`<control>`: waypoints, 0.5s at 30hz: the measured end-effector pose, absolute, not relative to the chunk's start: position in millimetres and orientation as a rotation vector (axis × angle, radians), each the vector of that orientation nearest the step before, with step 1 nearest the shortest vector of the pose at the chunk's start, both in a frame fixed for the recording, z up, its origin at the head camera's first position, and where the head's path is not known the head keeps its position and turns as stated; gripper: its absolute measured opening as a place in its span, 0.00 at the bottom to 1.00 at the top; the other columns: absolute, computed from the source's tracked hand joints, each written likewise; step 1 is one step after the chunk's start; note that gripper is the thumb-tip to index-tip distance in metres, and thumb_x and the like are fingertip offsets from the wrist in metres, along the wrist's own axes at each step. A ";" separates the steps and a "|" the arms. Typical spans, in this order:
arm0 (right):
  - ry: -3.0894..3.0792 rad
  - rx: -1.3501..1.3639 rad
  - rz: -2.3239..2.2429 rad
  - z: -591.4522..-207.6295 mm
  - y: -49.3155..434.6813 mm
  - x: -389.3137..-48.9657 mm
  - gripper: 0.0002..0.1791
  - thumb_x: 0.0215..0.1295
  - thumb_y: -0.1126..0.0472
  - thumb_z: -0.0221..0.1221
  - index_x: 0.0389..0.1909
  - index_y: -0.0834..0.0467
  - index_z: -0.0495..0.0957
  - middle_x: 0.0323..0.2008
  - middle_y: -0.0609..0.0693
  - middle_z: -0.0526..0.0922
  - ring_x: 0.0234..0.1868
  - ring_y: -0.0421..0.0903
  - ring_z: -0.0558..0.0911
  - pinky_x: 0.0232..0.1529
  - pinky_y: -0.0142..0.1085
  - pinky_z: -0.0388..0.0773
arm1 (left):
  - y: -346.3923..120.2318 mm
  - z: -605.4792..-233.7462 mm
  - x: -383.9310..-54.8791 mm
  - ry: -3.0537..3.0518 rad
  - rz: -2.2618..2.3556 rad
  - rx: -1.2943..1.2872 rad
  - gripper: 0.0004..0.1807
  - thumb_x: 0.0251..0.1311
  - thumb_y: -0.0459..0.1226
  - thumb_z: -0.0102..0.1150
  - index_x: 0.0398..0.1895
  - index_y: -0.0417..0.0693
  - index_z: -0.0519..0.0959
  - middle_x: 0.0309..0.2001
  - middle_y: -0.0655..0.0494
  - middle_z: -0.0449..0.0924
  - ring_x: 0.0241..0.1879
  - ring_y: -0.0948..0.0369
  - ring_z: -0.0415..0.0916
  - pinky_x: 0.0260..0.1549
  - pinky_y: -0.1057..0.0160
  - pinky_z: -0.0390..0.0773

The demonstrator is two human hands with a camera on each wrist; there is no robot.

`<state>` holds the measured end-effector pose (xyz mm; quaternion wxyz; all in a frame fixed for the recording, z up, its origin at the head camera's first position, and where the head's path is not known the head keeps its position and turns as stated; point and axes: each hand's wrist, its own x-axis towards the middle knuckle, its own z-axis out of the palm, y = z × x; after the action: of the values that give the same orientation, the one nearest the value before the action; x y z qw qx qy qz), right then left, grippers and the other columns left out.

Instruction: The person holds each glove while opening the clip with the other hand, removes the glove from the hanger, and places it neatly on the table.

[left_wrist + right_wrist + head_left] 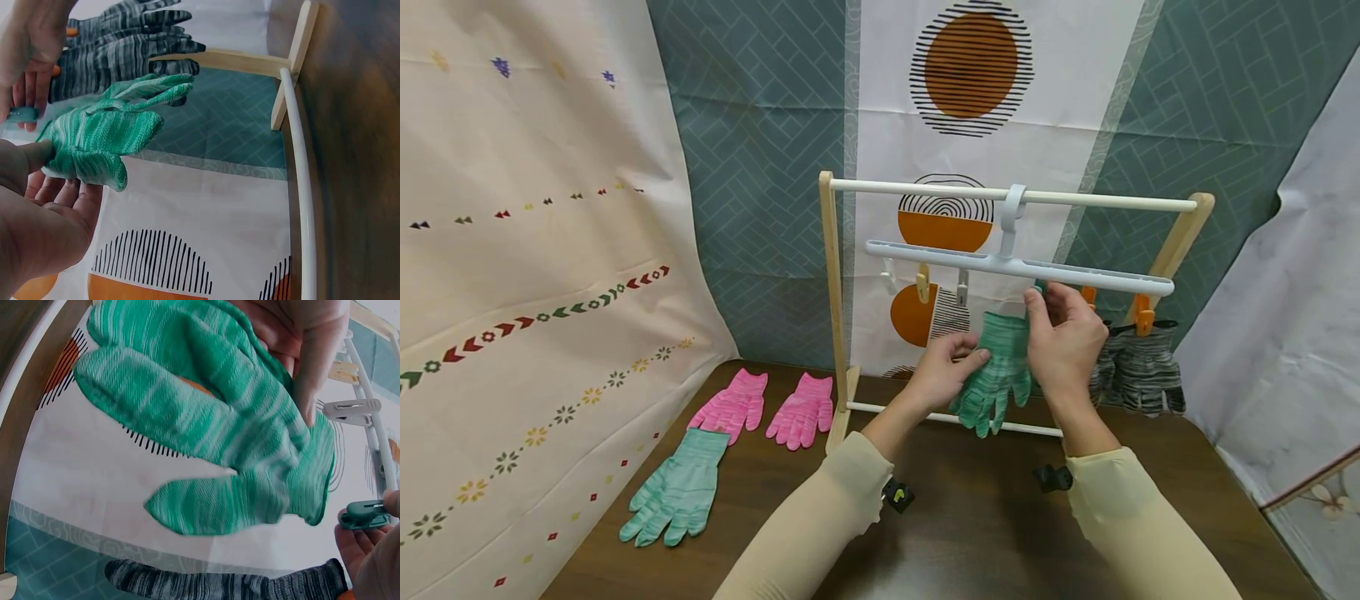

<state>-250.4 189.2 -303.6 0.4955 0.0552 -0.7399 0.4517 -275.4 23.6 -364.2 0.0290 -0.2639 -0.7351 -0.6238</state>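
Note:
A green striped glove (1000,358) hangs fingers down beneath a pale blue hanger (970,261). My left hand (946,367) pinches it at the side between thumb and fingers; in the left wrist view the thumb lies on the knit. My right hand (1067,337) pinches a teal clip (365,514) under the hanger bar. In the right wrist view, the glove's cuff (315,472) is apart from that clip. Beyond the right hand, grey-black striped gloves (1150,367) hang from orange clips (1144,315).
The hanger hooks over the white rail (917,190) of a wooden stand (835,292). White, yellow (922,283) and grey clips (962,287) hang at its left. On the brown table (970,517) lie pink gloves (802,411) and another green glove (677,487).

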 end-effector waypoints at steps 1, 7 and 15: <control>-1.792 0.131 1.093 -304.0 190.0 -250.9 0.19 0.73 0.59 0.69 0.57 0.68 0.85 0.47 0.60 0.90 0.44 0.54 0.90 0.44 0.19 0.74 | 22.7 -364.9 -275.0 -2.271 -1.922 -0.808 0.14 0.78 0.38 0.62 0.57 0.38 0.83 0.52 0.47 0.89 0.57 0.56 0.84 0.54 0.60 0.82; -1.790 0.126 1.086 -304.7 194.2 -252.6 0.19 0.73 0.59 0.69 0.57 0.68 0.85 0.47 0.60 0.90 0.43 0.44 0.89 0.44 0.19 0.75 | 16.1 -369.5 -272.7 -2.322 -1.881 -0.782 0.15 0.78 0.40 0.61 0.58 0.39 0.82 0.55 0.48 0.88 0.61 0.54 0.81 0.58 0.53 0.80; -1.801 0.129 1.084 -304.1 199.7 -251.4 0.20 0.74 0.58 0.68 0.58 0.68 0.84 0.48 0.60 0.90 0.41 0.26 0.83 0.45 0.19 0.75 | 4.9 -377.6 -271.3 -2.323 -1.906 -0.761 0.18 0.78 0.41 0.61 0.62 0.39 0.81 0.55 0.48 0.88 0.63 0.52 0.80 0.59 0.50 0.79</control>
<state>-251.4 199.7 -304.1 0.4949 0.0533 -0.7431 0.4473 -271.3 4.9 -377.6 0.0208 -0.2454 -0.7493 -0.6147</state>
